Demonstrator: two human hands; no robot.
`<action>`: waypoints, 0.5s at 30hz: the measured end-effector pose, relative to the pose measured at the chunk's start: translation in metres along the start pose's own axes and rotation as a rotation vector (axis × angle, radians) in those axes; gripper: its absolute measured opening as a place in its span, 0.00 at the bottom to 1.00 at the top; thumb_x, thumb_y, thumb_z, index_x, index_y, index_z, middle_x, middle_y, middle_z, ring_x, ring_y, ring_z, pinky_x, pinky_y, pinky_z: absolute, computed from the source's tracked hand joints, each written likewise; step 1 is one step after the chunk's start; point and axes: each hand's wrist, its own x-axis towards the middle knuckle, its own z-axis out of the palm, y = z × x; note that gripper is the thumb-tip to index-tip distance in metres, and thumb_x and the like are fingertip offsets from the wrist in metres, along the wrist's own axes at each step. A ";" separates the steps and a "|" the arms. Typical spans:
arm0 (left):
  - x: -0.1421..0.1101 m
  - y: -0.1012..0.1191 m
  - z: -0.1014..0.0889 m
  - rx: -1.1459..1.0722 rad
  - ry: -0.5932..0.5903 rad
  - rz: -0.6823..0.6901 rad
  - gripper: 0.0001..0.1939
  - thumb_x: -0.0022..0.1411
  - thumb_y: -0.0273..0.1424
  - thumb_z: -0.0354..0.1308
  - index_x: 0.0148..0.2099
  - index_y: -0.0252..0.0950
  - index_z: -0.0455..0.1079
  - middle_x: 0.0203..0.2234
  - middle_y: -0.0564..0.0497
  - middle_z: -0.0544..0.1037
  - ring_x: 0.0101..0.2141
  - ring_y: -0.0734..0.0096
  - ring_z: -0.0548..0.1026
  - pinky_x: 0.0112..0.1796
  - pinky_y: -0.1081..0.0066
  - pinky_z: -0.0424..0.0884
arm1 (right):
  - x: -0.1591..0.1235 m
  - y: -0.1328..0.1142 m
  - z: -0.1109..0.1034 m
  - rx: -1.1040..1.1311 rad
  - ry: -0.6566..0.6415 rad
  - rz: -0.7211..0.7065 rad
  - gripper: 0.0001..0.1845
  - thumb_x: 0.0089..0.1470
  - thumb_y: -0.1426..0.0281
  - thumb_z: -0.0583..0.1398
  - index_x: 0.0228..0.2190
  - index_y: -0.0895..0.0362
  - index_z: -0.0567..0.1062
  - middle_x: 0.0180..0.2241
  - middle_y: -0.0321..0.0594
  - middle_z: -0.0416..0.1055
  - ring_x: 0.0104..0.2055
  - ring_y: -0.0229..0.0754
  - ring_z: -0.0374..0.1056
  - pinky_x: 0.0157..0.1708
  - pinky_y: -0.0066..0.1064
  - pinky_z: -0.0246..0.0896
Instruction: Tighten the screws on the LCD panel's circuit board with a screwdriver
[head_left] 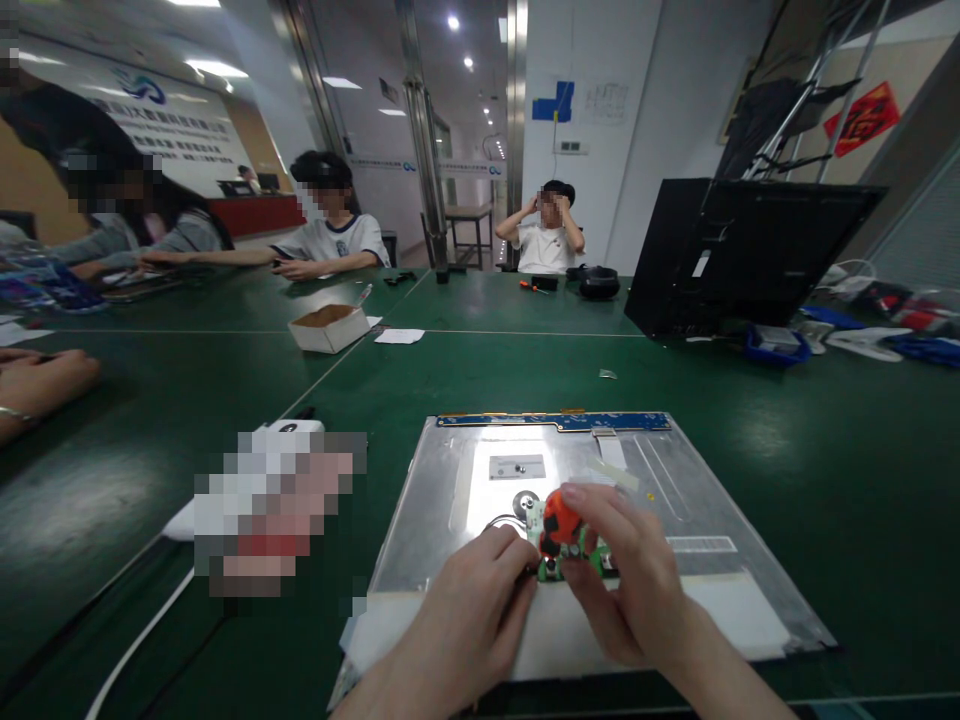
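A flat metal-backed display panel (427,510) lies on the table with a blue circuit strip (555,422) along its far edge. Over its middle is a small green circuit board (551,572), with thin dark wires beside it. My left hand (480,590) has its fingers closed at the left edge of this board, the fingertips partly hidden. An orange and black screwdriver (561,520) stands upright over the board, handle end up, its tip hidden. My right hand (630,570) grips the handle between thumb and fingers.
A white power bank (292,428) with cables lies left of the panel. Farther off are an open cardboard box (330,330), a black monitor (742,260) and a blue tray (776,345). Other people sit around the green table (517,370); another person's hand (52,380) rests at far left.
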 end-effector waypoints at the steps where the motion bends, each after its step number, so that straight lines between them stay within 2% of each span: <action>1: 0.000 0.000 0.000 -0.002 -0.015 -0.004 0.09 0.64 0.21 0.50 0.43 0.37 0.66 0.38 0.46 0.74 0.38 0.63 0.73 0.37 0.67 0.69 | -0.001 0.000 0.001 0.010 0.024 0.003 0.29 0.60 0.77 0.55 0.61 0.60 0.58 0.43 0.49 0.74 0.41 0.44 0.74 0.37 0.35 0.76; 6: 0.000 -0.001 0.000 0.022 -0.066 -0.034 0.07 0.65 0.21 0.49 0.40 0.37 0.66 0.37 0.45 0.74 0.38 0.61 0.72 0.33 0.68 0.66 | -0.010 0.003 0.009 0.021 0.229 0.051 0.31 0.53 0.79 0.62 0.56 0.55 0.59 0.40 0.43 0.72 0.38 0.43 0.75 0.33 0.34 0.75; 10: 0.000 0.000 0.000 0.009 -0.070 -0.030 0.08 0.66 0.22 0.48 0.41 0.37 0.66 0.38 0.45 0.74 0.38 0.61 0.72 0.34 0.68 0.67 | -0.008 0.001 0.010 0.030 0.227 0.006 0.30 0.52 0.81 0.62 0.54 0.55 0.61 0.39 0.42 0.74 0.38 0.42 0.76 0.34 0.33 0.76; 15: 0.000 0.002 -0.001 0.015 -0.058 -0.036 0.07 0.66 0.22 0.49 0.41 0.37 0.67 0.38 0.45 0.74 0.38 0.62 0.72 0.35 0.68 0.69 | -0.002 -0.003 0.004 -0.056 0.204 0.003 0.25 0.54 0.80 0.61 0.52 0.54 0.66 0.43 0.45 0.73 0.41 0.43 0.76 0.33 0.32 0.77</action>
